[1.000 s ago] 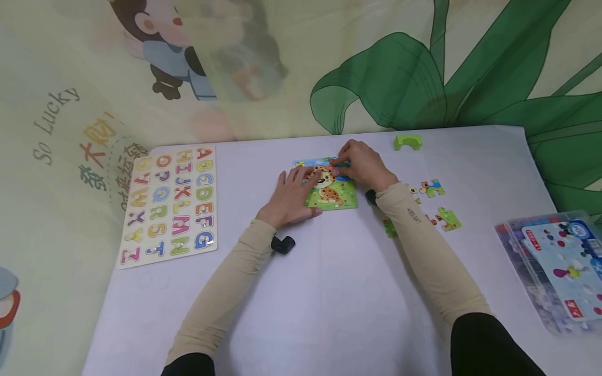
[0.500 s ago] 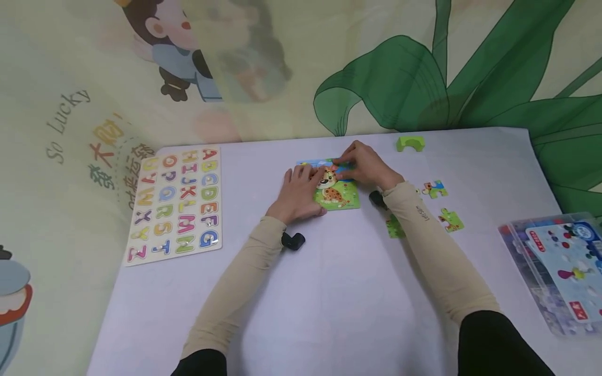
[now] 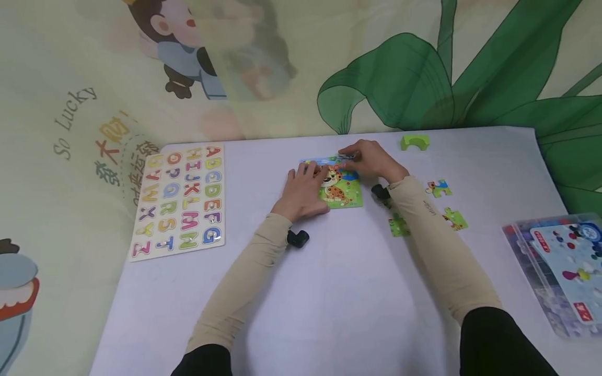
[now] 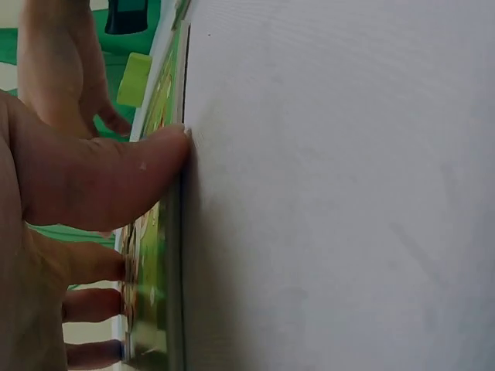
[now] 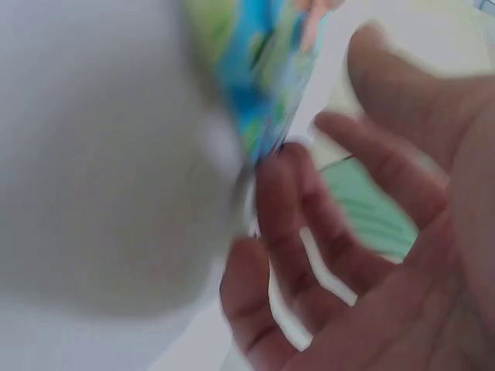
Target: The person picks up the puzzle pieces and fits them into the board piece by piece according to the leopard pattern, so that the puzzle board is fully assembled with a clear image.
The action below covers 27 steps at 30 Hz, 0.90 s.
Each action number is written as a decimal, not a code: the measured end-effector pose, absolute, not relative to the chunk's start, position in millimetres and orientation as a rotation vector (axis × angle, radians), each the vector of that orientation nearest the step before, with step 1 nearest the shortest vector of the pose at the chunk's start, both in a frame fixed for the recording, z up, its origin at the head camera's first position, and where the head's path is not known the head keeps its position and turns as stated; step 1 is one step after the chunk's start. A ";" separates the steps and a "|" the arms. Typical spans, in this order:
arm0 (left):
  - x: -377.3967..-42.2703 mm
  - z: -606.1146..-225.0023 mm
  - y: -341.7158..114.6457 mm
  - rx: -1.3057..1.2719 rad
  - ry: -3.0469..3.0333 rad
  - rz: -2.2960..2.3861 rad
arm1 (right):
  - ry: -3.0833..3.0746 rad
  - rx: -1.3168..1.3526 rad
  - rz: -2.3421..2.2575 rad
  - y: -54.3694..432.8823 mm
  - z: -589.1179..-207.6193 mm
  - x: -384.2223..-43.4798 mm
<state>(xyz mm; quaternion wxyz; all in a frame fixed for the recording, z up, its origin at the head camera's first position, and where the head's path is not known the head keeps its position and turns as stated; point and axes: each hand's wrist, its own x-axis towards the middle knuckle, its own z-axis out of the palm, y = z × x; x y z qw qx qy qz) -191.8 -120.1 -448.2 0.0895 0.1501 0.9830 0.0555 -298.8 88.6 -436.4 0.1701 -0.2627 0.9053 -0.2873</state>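
Observation:
A small leopard jigsaw (image 3: 343, 193) lies on the white table, with a grassy lower half and blue sky above. My left hand (image 3: 303, 193) is spread over its left part, fingertips down on the picture. In the left wrist view, the thumb (image 4: 155, 158) presses the board's near edge. My right hand (image 3: 373, 161) is at the jigsaw's top right corner, where a dark, shiny strip shows by the fingers. The right wrist view is blurred: fingertips (image 5: 274, 174) touch the blue corner of the jigsaw (image 5: 251, 93), while the thumb stands apart. Whether the right hand grips a piece I cannot tell.
Loose jigsaw pieces lie right of the board: a blue one (image 3: 439, 188) and green ones (image 3: 455, 218) (image 3: 398, 226), partly by the right forearm. A green arch block (image 3: 415, 142) is at the back. An alphabet board (image 3: 181, 201) lies left, a clear plastic box (image 3: 559, 277) right.
My right hand has stayed at the top right corner, its fingers shifting slightly, and a dark, shiny strip now shows by them. My left hand stays on the board. The head view has drifted slightly.

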 end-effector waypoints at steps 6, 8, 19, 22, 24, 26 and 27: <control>-190.3 -450.0 -119.4 0.427 2.894 0.195 | 2.622 -0.554 -0.820 73.3 -434.4 -302.1; -188.3 -450.5 -119.8 0.429 2.886 0.220 | 2.623 -0.470 -0.838 69.5 -433.7 -300.7; -178.5 -457.0 -136.6 0.465 2.862 0.417 | 2.596 -0.245 -0.886 59.7 -430.8 -298.8; -178.5 -456.0 -136.1 0.479 2.870 0.363 | 2.610 -0.228 -0.865 58.6 -430.6 -299.6; -178.1 -455.6 -134.6 0.477 2.868 0.318 | 2.615 -0.219 -0.855 57.6 -430.6 -299.4; -177.4 -455.7 -133.1 0.471 2.869 0.271 | 2.620 -0.204 -0.853 56.6 -431.7 -299.6; -177.1 -455.9 -132.3 0.470 2.871 0.248 | 2.623 -0.197 -0.851 56.0 -432.2 -299.6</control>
